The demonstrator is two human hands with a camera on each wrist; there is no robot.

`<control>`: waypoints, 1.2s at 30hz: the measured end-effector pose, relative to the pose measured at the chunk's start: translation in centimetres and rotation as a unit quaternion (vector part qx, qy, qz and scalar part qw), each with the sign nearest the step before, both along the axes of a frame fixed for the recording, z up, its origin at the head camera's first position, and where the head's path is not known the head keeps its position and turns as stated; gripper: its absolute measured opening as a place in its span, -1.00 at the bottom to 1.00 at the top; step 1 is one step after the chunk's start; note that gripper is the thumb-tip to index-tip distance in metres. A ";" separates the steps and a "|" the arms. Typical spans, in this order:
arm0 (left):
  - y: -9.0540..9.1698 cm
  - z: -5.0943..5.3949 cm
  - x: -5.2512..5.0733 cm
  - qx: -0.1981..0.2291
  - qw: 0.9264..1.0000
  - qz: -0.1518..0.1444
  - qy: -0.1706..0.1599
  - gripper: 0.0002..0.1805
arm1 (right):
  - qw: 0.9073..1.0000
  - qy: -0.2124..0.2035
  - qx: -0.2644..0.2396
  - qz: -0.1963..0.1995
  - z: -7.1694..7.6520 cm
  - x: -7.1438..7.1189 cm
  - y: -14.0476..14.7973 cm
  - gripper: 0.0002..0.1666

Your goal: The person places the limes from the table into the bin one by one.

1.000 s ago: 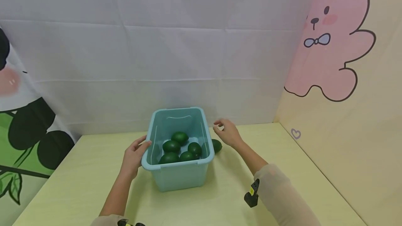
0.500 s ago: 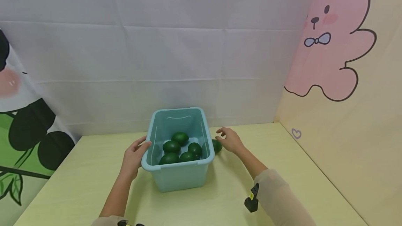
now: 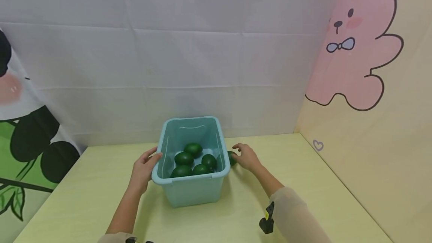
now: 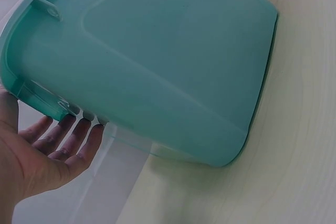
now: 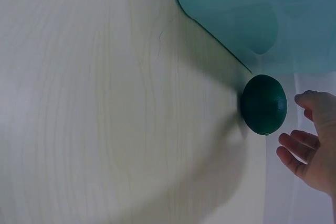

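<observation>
A light teal plastic bin [image 3: 192,191] stands on the table with several smooth, dark green avocados [image 3: 183,158] lying inside it. My left hand [image 3: 142,170] holds the bin's left rim; in the left wrist view its fingers [image 4: 73,142] curve beneath the rim from outside. Against the bin's right side lies one more avocado [image 5: 264,104] on the table, partly hidden by the bin in the head view. Just beyond that avocado is my right hand [image 3: 248,158], its fingers loosely bent and spread. The right wrist view shows a small gap between thumb and avocado.
The pale yellow table [image 3: 287,168] extends to both sides and in front of the bin. A white cloth backdrop [image 3: 189,66] rises behind it. A beige panel [image 3: 364,153] with a pink bear borders the right edge; a panda-printed panel [image 3: 33,153] is at left.
My right hand has come down from above the table towards the avocado beside the bin. My left hand, the bin and the avocados in it have stayed in place.
</observation>
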State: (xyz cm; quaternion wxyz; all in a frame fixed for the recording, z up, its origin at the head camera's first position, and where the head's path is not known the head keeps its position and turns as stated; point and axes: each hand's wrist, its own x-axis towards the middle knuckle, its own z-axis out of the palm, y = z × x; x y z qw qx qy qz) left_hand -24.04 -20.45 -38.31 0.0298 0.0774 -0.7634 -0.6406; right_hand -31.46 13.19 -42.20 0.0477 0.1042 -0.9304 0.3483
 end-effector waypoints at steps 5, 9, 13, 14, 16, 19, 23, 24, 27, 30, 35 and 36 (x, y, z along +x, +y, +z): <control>0.0 0.0 0.0 0.000 1.000 0.001 -0.001 -0.35 | 1.000 -0.001 -0.006 -0.005 -0.8 0.0 -0.1 -0.52; 0.0 0.0 0.0 0.000 1.000 0.002 -0.002 -0.36 | 1.000 -0.007 -0.004 -0.010 -1.8 0.0 -0.2 -0.46; 0.0 0.0 0.0 0.001 1.000 0.001 0.000 -0.36 | 1.000 -0.015 -0.014 -0.016 -2.3 0.1 -0.5 -0.43; 0.0 0.0 0.0 0.001 1.000 0.000 0.000 -0.36 | 1.000 -0.015 -0.015 -0.017 -2.4 0.1 -0.6 -0.43; 0.1 0.0 0.0 0.003 1.000 0.000 0.001 -0.36 | 1.000 -0.013 -0.016 -0.016 -2.5 0.1 -0.8 -0.41; 0.1 0.0 0.0 0.004 1.000 -0.002 0.002 -0.36 | 1.000 -0.008 -0.011 -0.012 -2.6 0.1 -1.0 -0.37; 0.0 0.0 -0.1 0.006 1.000 -0.001 0.003 -0.37 | 1.000 0.002 -0.006 -0.007 -2.9 0.0 -1.1 -0.37; 0.0 0.0 -0.1 0.006 1.000 -0.001 0.002 -0.37 | 1.000 0.005 -0.006 -0.008 -3.0 -0.1 -1.1 -0.38; 0.0 0.0 -0.1 0.006 1.000 0.000 0.001 -0.37 | 1.000 0.011 -0.008 -0.018 -3.3 -0.1 -1.1 -0.39; 0.0 0.0 -0.2 0.004 1.000 0.000 0.001 -0.37 | 0.999 0.013 -0.017 -0.032 -3.7 -0.1 -1.1 -0.40; 0.0 -0.1 -0.1 0.003 1.000 0.000 0.002 -0.37 | 0.999 0.013 -0.031 -0.038 -4.1 -0.1 -1.1 -0.39; 0.0 -0.1 -0.1 0.003 1.000 0.000 0.001 -0.37 | 0.999 0.012 -0.034 -0.039 -4.1 -0.1 -1.2 -0.39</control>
